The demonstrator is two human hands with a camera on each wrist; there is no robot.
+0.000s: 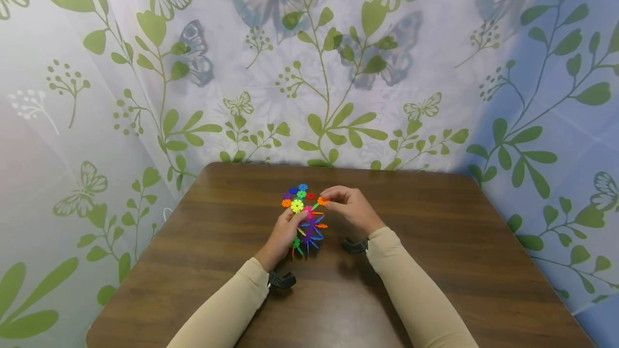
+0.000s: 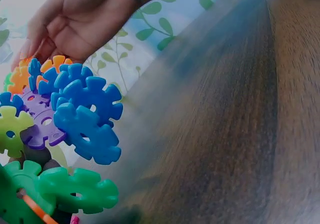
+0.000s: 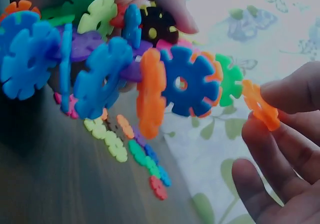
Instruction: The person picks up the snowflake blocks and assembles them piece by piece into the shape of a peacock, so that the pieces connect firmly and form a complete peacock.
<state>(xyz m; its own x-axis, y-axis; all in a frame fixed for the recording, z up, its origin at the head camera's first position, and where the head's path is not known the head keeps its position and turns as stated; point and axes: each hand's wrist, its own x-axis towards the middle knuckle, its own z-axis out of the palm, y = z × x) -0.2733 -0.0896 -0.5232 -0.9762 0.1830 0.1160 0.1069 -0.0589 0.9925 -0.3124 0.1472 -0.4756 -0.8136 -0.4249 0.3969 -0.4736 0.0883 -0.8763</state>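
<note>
My left hand [image 1: 280,238] grips a cluster of interlocking notched plastic discs [image 1: 311,230], held up over the table. In the right wrist view, blue discs [image 3: 105,78] and an orange disc [image 3: 151,93] stick out from the cluster's purple middle. The thumb and fingers of my right hand [image 1: 355,208] pinch another orange disc [image 3: 261,105] at the cluster's right side. That disc's edge meets a green disc [image 3: 231,80]; whether they are slotted together I cannot tell. The left wrist view shows blue discs [image 2: 87,134] and green discs [image 2: 77,189] close up.
Several loose discs lie on the brown wooden table [image 1: 435,262] beyond the cluster, among them a blue disc [image 1: 302,187], a red disc [image 3: 158,187] and yellow discs [image 3: 106,140]. A leaf-and-butterfly patterned curtain [image 1: 329,69] hangs behind the table.
</note>
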